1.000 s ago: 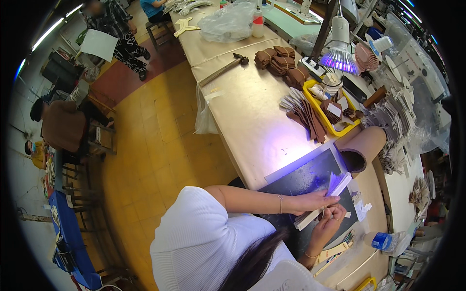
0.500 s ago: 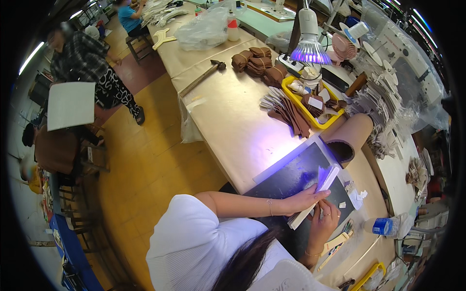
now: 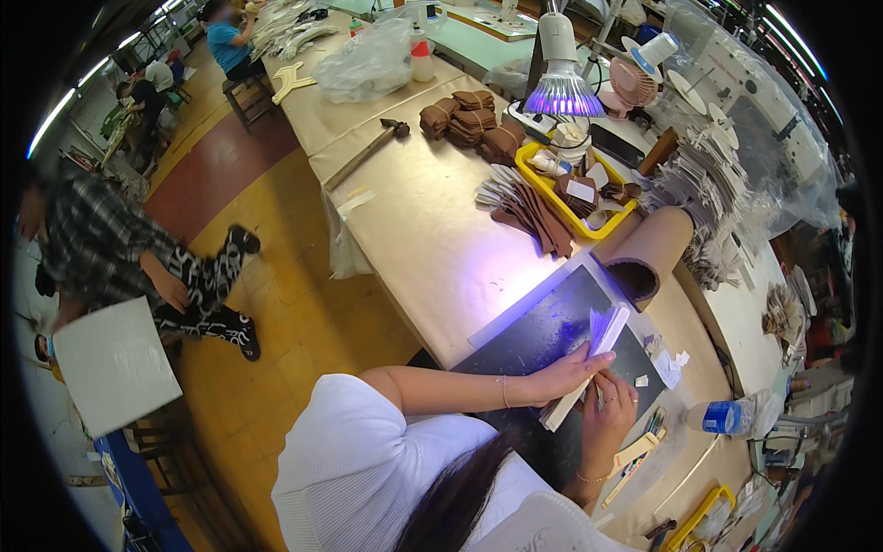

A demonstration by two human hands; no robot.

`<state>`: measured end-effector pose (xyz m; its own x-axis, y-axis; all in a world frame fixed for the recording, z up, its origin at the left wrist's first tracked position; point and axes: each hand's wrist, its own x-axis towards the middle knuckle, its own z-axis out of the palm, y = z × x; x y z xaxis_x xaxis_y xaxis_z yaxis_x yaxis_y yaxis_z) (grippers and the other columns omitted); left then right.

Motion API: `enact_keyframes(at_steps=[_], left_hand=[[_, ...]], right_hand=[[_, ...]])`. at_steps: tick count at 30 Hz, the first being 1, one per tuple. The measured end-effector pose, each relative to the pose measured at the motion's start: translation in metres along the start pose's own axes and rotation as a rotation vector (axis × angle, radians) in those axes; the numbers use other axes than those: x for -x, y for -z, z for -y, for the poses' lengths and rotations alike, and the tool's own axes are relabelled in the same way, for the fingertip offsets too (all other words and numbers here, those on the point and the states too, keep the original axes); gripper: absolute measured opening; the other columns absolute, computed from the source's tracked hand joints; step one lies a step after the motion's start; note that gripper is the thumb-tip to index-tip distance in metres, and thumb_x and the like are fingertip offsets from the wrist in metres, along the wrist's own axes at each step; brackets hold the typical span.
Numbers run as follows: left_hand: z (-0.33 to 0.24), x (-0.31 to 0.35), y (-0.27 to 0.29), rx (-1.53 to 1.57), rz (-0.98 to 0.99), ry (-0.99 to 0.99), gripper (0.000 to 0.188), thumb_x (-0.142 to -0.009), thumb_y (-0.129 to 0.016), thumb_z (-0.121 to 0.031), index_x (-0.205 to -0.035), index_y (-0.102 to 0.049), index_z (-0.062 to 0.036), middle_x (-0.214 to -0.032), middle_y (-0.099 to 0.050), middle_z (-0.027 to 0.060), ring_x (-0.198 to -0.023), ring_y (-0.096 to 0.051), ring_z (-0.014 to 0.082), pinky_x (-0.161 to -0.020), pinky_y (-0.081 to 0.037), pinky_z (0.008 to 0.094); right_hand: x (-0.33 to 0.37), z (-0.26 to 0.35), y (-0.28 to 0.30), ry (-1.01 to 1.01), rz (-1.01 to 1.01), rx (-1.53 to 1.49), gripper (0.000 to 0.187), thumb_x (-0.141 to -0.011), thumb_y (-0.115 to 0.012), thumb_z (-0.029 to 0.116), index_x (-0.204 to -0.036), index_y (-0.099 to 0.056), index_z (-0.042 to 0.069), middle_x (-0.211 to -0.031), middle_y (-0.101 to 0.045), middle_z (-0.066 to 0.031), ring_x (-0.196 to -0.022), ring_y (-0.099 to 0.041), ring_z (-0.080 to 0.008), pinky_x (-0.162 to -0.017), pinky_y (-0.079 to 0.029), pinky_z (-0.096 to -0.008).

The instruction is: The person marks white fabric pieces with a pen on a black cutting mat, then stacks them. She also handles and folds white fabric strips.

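My left hand (image 3: pixel 561 379) is wrapped round a long, narrow bundle of white strips (image 3: pixel 608 329). The bundle tilts up and away to the right, and its far end fans out a little under purple light. Just below, my right hand (image 3: pixel 611 405) has its fingers curled against the near side of the same bundle; its fingertips are partly hidden. Beneath both hands lies a dark work mat (image 3: pixel 515 354). Small white scraps (image 3: pixel 641 380) rest at its right side, and a pale-handled brush (image 3: pixel 636 450) lies close to my right wrist.
A lit lamp (image 3: pixel 563 87) hangs over the table (image 3: pixel 414 267). Beyond the mat are a brown cardboard tube (image 3: pixel 664 241), a yellow basket (image 3: pixel 589 232), brown pieces (image 3: pixel 543 221) and a hammer (image 3: pixel 368 155). A plastic bottle (image 3: pixel 722 417) lies right. A person (image 3: pixel 120 239) walks at left beside a white board (image 3: pixel 115 363).
The person at left has come nearer, and the white board has moved lower in view. My view has shifted slightly. Both hands stay on the bundle in nearly the same pose.
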<state>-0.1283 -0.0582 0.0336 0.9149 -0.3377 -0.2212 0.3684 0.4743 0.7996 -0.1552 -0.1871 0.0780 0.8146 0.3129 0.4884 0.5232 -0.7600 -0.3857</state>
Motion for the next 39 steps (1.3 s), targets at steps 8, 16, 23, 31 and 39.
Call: enact_keyframes(at_steps=[8, 16, 23, 31, 39], left_hand=[[-0.015, 0.001, -0.004, 0.226, 0.034, 0.090, 0.047, -0.103, -0.056, -0.045, -0.127, -0.052, -0.0048, -0.110, -0.055, 0.0043, -0.102, -0.054, 0.0108, -0.090, -0.049, 0.0278], [-0.021, -0.002, -0.004, 0.301, -0.017, -0.014, 0.043, -0.103, -0.056, -0.045, -0.117, -0.056, -0.0050, -0.094, -0.056, 0.0023, -0.085, -0.057, 0.0107, -0.076, -0.050, 0.0263], [-0.047, -0.018, 0.028, 0.402, -0.176, -0.134, 0.044, -0.102, -0.056, -0.048, -0.115, -0.055, -0.0059, -0.083, -0.056, 0.0037, -0.074, -0.059, 0.0152, -0.066, -0.052, 0.0324], [-0.104, -0.017, 0.059, 0.342, -0.205, -0.412, 0.046, -0.102, -0.057, -0.046, -0.122, -0.052, -0.0057, -0.085, -0.063, 0.0083, -0.077, -0.066, 0.0227, -0.075, -0.058, 0.0389], [-0.130, 0.005, 0.083, 0.193, -0.138, -0.369, 0.049, -0.104, -0.052, -0.042, -0.131, -0.051, -0.0015, -0.100, -0.059, 0.0081, -0.064, -0.057, 0.0133, -0.053, -0.050, 0.0251]], right_hand=[[0.007, -0.002, -0.010, -0.146, -0.153, -0.329, 0.016, -0.080, -0.070, -0.004, -0.093, -0.064, 0.001, -0.098, -0.067, -0.0120, -0.090, -0.063, -0.0287, -0.087, -0.050, -0.0396], [0.008, -0.011, -0.005, -0.176, -0.098, -0.993, 0.023, -0.090, -0.064, 0.021, -0.083, -0.051, 0.004, -0.089, -0.049, -0.0065, -0.088, -0.044, -0.0187, -0.087, -0.039, -0.0330], [0.018, -0.001, 0.003, -0.089, 0.069, -0.693, 0.021, -0.090, -0.072, 0.023, -0.083, -0.058, 0.009, -0.074, -0.050, -0.0043, -0.084, -0.045, -0.0250, -0.082, -0.037, -0.0383], [0.030, 0.018, 0.004, -0.133, 0.043, -0.557, 0.012, -0.084, -0.074, 0.010, -0.084, -0.062, 0.008, -0.078, -0.056, -0.0065, -0.081, -0.050, -0.0271, -0.082, -0.038, -0.0398], [0.033, 0.006, 0.021, -0.357, 0.054, -0.448, 0.010, -0.087, -0.075, 0.012, -0.086, -0.068, 0.006, -0.079, -0.059, -0.0069, -0.083, -0.062, -0.0264, -0.075, -0.048, -0.0376]])
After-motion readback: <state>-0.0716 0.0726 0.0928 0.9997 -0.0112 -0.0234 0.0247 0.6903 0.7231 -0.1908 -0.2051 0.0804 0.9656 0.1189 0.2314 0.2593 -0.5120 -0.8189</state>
